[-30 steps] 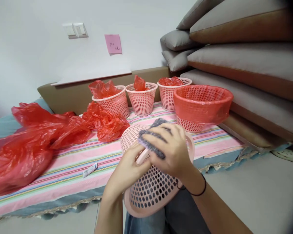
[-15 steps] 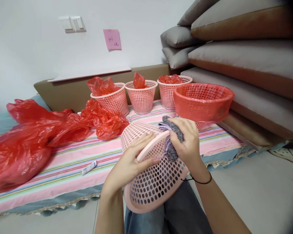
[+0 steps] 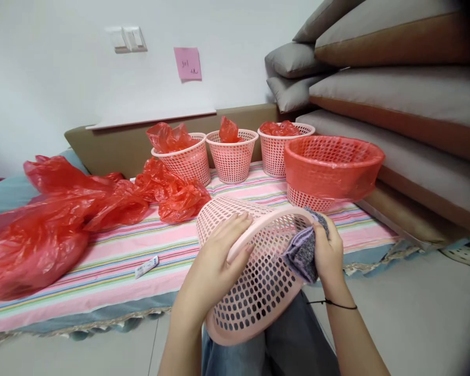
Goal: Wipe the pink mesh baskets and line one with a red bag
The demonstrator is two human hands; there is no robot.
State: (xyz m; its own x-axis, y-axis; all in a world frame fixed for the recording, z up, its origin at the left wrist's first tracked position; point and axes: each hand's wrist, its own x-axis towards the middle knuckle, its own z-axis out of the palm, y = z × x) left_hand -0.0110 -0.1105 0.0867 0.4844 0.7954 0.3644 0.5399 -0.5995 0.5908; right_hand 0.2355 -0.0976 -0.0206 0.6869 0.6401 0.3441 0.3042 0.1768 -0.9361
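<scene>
A pink perforated plastic basket (image 3: 254, 292) lies tilted above my lap, its open mouth facing me. My left hand (image 3: 219, 256) grips its rim on the left, thumb inside and fingers outside. On the right side of the rim, my right hand (image 3: 329, 250) is closed round a folded grey and purple cloth (image 3: 303, 253). The cloth wraps over the rim, with part of it inside the basket. A dark cord circles my right wrist.
Behind stand pink baskets (image 3: 233, 162) with red bags in them, and a basket covered by a red bag (image 3: 332, 167). Crumpled red plastic bags (image 3: 62, 224) lie left on the striped cloth (image 3: 172, 266), near a small white label (image 3: 146, 267). Stacked cushions (image 3: 395, 99) rise at right.
My right hand with the cloth has slid along the rim to the right and slightly down. The left hand keeps its hold on the basket. The view has shifted slightly.
</scene>
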